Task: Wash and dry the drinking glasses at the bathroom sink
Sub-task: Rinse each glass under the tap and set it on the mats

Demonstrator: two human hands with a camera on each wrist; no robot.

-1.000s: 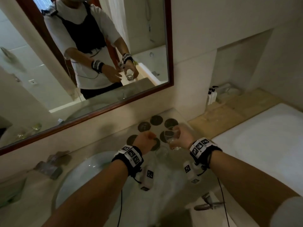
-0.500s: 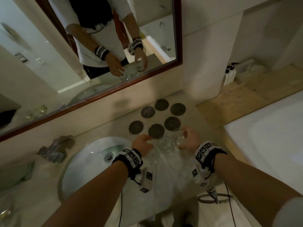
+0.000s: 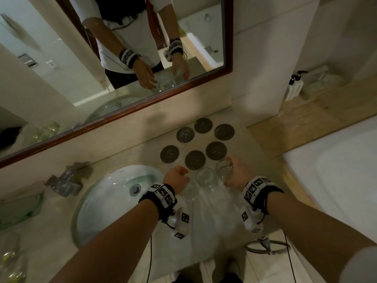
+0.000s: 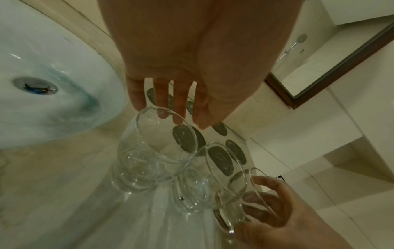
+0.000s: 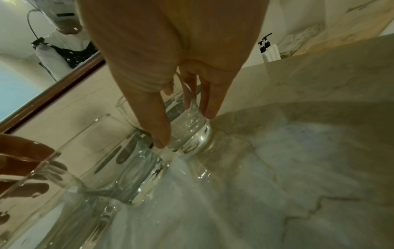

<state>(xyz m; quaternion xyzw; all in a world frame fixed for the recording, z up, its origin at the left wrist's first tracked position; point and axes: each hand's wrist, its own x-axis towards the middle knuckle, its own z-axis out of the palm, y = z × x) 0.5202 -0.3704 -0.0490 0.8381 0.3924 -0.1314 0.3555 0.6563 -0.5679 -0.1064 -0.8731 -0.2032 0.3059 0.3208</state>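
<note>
Three clear drinking glasses stand in a row on the marble counter right of the sink (image 3: pixel 106 193). My right hand (image 3: pixel 234 174) grips the right glass (image 3: pixel 224 170) from the side, thumb and fingers round its wall (image 5: pixel 187 134); its base sits on the counter. The middle glass (image 3: pixel 206 176) stands untouched. My left hand (image 3: pixel 177 176) hovers over the left glass (image 4: pixel 157 151) with straight fingers (image 4: pixel 179 116) at its rim and nothing held.
Several dark round coasters (image 3: pixel 194 159) lie just behind the glasses. The tap (image 3: pixel 65 180) is left of the basin, and more glassware (image 3: pixel 10 260) stands at the far left. Pump bottles (image 3: pixel 294 86) and a white bathtub (image 3: pixel 336 160) are to the right.
My right hand brought its glass down from chest height to the counter beside the other two. My left hand dropped to the left glass. The head view tilted downward.
</note>
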